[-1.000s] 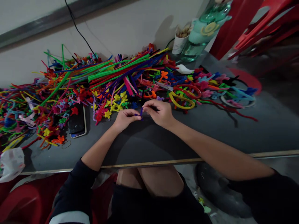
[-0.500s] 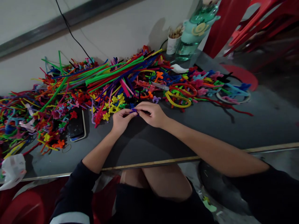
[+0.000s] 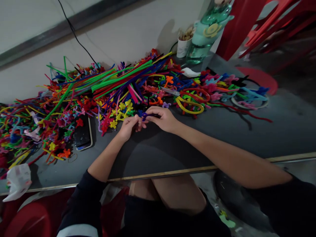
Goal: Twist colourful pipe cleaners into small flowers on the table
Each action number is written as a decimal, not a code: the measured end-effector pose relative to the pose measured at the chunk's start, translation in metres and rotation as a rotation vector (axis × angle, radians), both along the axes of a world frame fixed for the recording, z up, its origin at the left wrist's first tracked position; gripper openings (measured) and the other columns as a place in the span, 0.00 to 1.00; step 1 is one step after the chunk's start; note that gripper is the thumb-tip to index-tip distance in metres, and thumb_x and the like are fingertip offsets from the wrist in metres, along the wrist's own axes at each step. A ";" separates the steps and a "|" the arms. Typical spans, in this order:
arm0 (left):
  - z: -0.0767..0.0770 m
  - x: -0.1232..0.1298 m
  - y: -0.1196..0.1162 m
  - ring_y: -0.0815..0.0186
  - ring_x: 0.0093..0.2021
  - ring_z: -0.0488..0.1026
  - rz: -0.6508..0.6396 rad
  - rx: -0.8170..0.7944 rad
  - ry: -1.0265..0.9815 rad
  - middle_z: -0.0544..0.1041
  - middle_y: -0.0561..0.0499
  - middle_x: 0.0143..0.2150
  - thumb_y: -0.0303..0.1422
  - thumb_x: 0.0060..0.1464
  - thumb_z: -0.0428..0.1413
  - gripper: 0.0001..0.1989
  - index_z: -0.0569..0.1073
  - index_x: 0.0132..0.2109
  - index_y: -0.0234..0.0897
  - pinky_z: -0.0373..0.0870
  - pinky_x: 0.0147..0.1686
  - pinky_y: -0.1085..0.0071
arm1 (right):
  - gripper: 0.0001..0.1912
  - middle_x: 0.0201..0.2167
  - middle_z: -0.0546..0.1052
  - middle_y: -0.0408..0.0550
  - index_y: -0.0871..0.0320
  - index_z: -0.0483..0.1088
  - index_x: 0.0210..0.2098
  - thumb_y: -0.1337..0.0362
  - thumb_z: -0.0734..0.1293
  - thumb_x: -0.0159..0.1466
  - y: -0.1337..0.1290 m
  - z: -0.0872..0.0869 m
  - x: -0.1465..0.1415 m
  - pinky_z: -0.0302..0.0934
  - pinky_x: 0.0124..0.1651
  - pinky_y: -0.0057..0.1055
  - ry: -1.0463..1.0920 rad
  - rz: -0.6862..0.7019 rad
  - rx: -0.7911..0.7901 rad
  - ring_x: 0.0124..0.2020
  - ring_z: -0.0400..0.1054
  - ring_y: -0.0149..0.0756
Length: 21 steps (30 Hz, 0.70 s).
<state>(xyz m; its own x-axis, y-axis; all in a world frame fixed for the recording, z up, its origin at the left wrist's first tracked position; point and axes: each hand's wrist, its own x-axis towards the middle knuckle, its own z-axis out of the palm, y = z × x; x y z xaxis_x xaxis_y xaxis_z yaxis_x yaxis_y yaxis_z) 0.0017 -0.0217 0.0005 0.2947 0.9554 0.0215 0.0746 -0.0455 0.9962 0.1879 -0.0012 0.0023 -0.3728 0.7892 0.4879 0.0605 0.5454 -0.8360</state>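
Note:
A small bent piece of purple pipe cleaner (image 3: pixel 144 116) is pinched between the thumb and fingers of my right hand (image 3: pixel 164 119), just above the dark table. My left hand (image 3: pixel 129 126) is close on its left side, thumb and fingers loosely parted; no hold on the piece shows. Behind both hands lies a cluster of yellow pipe-cleaner flowers (image 3: pixel 124 110). A small lilac pipe-cleaner shape (image 3: pixel 166 105) rests just beyond my right hand. Scissors with yellow and red handles (image 3: pixel 190 106) lie on the pile to its right.
A long heap of coloured pipe cleaners (image 3: pixel 118 80) runs along the wall. Two stacked phones (image 3: pixel 82 135) lie at the left. A green bottle (image 3: pixel 203 39) and a paper cup (image 3: pixel 184 46) stand at the back. A crumpled white plastic bag (image 3: pixel 18 181) hangs at the front edge.
My left fingers have loosened from the purple pipe cleaner and parted from it slightly. My right hand still pinches it, and more of its bent shape shows. The view has shifted a little.

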 end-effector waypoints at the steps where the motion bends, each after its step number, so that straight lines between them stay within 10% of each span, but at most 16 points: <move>1: 0.000 -0.001 0.001 0.73 0.19 0.65 -0.011 0.023 0.017 0.77 0.48 0.25 0.57 0.54 0.52 0.29 0.78 0.32 0.33 0.59 0.18 0.76 | 0.12 0.34 0.77 0.49 0.58 0.76 0.35 0.55 0.68 0.63 0.001 0.000 0.001 0.65 0.42 0.35 0.006 -0.009 -0.047 0.36 0.72 0.36; 5: 0.000 -0.005 0.005 0.71 0.30 0.74 0.222 0.396 0.267 0.80 0.48 0.34 0.40 0.58 0.56 0.15 0.77 0.47 0.36 0.69 0.28 0.75 | 0.15 0.34 0.78 0.49 0.59 0.76 0.34 0.52 0.70 0.58 0.003 0.002 0.003 0.64 0.41 0.35 -0.040 0.011 -0.234 0.35 0.71 0.37; 9: 0.002 -0.008 0.006 0.68 0.41 0.78 0.055 0.685 0.372 0.81 0.48 0.41 0.27 0.61 0.51 0.12 0.79 0.45 0.38 0.74 0.40 0.72 | 0.19 0.29 0.77 0.47 0.60 0.77 0.32 0.49 0.71 0.53 0.001 0.001 0.003 0.61 0.37 0.33 -0.116 0.170 -0.453 0.31 0.69 0.34; 21: 0.010 -0.026 0.002 0.68 0.36 0.77 0.010 1.365 0.816 0.81 0.48 0.37 0.28 0.62 0.53 0.09 0.75 0.47 0.35 0.71 0.35 0.72 | 0.21 0.18 0.64 0.38 0.62 0.75 0.32 0.48 0.69 0.54 0.001 0.003 0.008 0.46 0.25 0.28 -0.199 0.208 -0.591 0.20 0.51 0.24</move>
